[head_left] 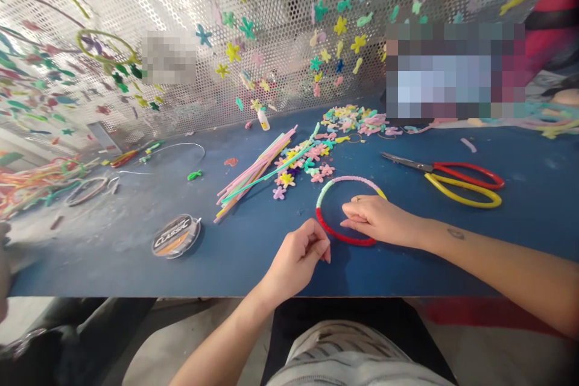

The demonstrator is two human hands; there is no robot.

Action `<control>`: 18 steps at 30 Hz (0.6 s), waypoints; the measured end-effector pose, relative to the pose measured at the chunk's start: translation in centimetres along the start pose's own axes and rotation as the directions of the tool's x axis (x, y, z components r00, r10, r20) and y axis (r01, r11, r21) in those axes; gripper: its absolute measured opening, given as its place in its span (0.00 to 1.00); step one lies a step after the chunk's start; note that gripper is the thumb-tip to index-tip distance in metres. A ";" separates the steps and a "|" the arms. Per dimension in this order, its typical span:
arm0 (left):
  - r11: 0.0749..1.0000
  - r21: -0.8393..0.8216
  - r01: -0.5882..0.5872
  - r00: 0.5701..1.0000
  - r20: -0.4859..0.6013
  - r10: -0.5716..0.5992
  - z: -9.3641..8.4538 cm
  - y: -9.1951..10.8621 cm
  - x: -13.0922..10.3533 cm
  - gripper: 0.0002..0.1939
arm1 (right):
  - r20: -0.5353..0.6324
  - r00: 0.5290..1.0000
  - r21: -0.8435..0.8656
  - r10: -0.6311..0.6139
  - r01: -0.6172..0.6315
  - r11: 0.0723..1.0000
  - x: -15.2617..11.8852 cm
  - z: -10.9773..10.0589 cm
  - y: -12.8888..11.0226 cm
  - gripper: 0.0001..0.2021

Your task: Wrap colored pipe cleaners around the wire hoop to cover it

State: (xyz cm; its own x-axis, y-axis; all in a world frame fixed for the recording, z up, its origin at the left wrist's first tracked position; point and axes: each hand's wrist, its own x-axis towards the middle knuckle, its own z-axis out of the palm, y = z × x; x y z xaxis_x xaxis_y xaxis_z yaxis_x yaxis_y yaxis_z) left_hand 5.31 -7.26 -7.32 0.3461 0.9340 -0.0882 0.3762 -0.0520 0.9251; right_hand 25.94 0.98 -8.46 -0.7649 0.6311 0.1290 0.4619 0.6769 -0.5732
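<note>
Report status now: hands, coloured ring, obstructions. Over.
Left hand curled beside coloured ring, grip unclear. Ring's near side red. Right hand hides its right side. Scissors farther right, apart from ring.

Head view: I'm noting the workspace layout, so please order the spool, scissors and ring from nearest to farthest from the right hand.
From the right hand:
1. Ring: right at the hand, which partly hides it.
2. Scissors: to the right, beyond the forearm.
3. Spool: well off to the left.
</note>
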 end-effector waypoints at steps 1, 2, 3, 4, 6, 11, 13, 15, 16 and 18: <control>1.000 0.013 -0.003 1.000 -0.001 0.003 0.0 -0.1 0.0 0.06 | -0.002 1.000 -0.049 -0.026 0.026 0.998 0.0 0.2 0.0 0.18; 1.000 0.025 -0.006 1.000 -0.003 0.006 0.0 -0.1 -0.1 0.06 | 0.000 0.999 -0.084 -0.041 0.041 0.996 0.0 0.3 0.1 0.18; 0.999 0.037 -0.009 1.000 -0.004 0.009 -0.1 -0.1 -0.1 0.06 | 0.004 0.999 -0.107 -0.048 0.048 0.993 0.0 0.5 0.2 0.17; 0.999 0.049 -0.010 1.000 -0.004 0.010 -0.1 -0.2 -0.2 0.06 | 0.003 0.999 -0.126 -0.053 0.053 0.991 0.1 0.6 0.3 0.17; 0.997 0.072 -0.007 1.000 -0.003 0.008 -0.1 -0.2 -0.3 0.06 | -0.004 0.998 -0.155 -0.059 0.057 0.986 0.1 0.7 0.6 0.17; 0.995 0.101 -0.010 1.000 -0.013 0.011 0.0 -0.3 -0.4 0.06 | -0.018 0.998 -0.188 -0.062 0.057 0.981 0.0 0.8 0.9 0.17; 0.993 0.119 -0.009 1.000 -0.022 0.012 0.0 -0.3 -0.5 0.06 | -0.019 0.998 -0.191 -0.066 0.061 0.980 0.0 0.8 1.0 0.17; 0.989 0.150 -0.003 0.999 -0.037 0.008 0.1 -0.3 -0.6 0.06 | -0.018 0.997 -0.188 -0.069 0.065 0.980 0.0 0.7 1.0 0.17; 0.985 0.170 0.000 0.999 -0.046 0.008 0.1 -0.3 -0.7 0.06 | -0.017 0.997 -0.185 -0.069 0.064 0.981 0.0 0.7 1.0 0.17; 0.978 0.209 -0.001 0.998 -0.059 0.013 0.1 -0.3 -0.8 0.06 | -0.019 0.998 -0.176 -0.068 0.064 0.982 0.0 0.6 0.9 0.17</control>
State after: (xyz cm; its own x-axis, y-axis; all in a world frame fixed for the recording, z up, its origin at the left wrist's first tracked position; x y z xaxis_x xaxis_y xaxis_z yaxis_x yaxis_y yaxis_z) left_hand 5.01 -8.03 -7.54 0.2998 0.9525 -0.0542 0.5474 -0.1253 0.8275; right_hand 26.10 1.40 -9.47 -0.7859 0.5907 0.1830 0.4839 0.7717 -0.4127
